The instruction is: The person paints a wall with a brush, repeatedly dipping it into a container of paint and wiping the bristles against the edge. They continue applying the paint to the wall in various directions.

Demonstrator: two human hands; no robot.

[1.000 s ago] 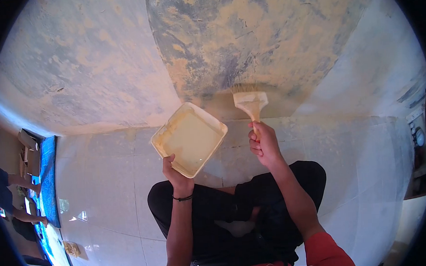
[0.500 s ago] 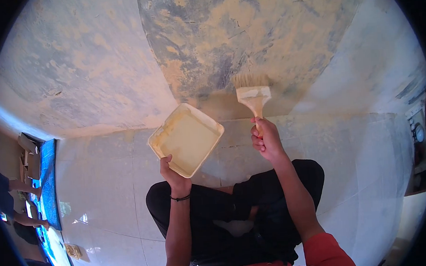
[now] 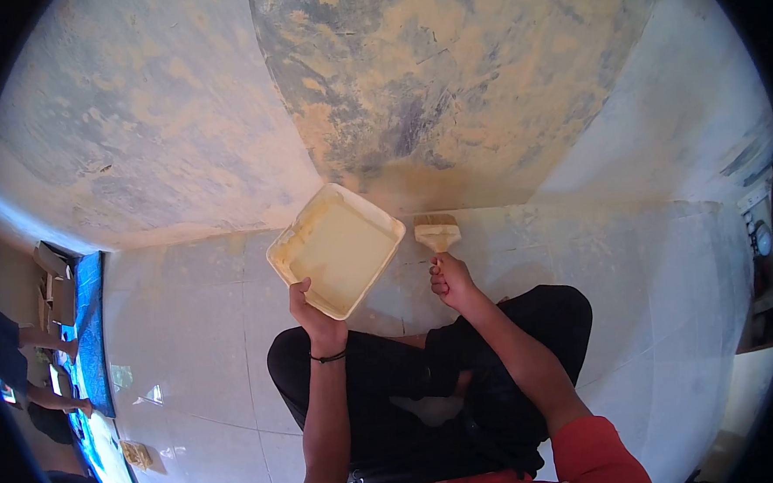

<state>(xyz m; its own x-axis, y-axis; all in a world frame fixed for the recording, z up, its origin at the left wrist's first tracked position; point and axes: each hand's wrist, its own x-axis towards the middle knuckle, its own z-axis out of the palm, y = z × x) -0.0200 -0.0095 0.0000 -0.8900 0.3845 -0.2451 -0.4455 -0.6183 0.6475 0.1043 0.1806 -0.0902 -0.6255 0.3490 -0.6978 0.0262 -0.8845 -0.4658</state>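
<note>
My left hand (image 3: pixel 321 319) grips the near corner of a square plastic tub (image 3: pixel 371 209), thumb over its rim. Cream-coloured paint (image 3: pixel 339 248) covers the bottom of the tub, with smears up its inner walls. In my right hand (image 3: pixel 454 282) is a wide flat paintbrush (image 3: pixel 439 235), held by its handle with the bristles pointing toward the wall. The brush is just right of the tub, apart from it, and lower than the painted patch. Ahead rises a wall (image 3: pixel 448 72) with patchy cream and grey areas; a damp-looking darker band runs along its foot.
Pale floor tiles (image 3: pixel 182 340) meet the wall's base. My crossed legs (image 3: pixel 515 357) are under my arms. At the left, another person's legs (image 3: pixel 54 399) stand near a blue mat (image 3: pixel 91 327), and a small yellowish block (image 3: pixel 135 455) lies on the tiles. Shelved items (image 3: pixel 760 239) are at far right.
My right hand has drawn the paintbrush back from the wall, down and to the left, beside the tub. The tub and my left hand have barely moved.
</note>
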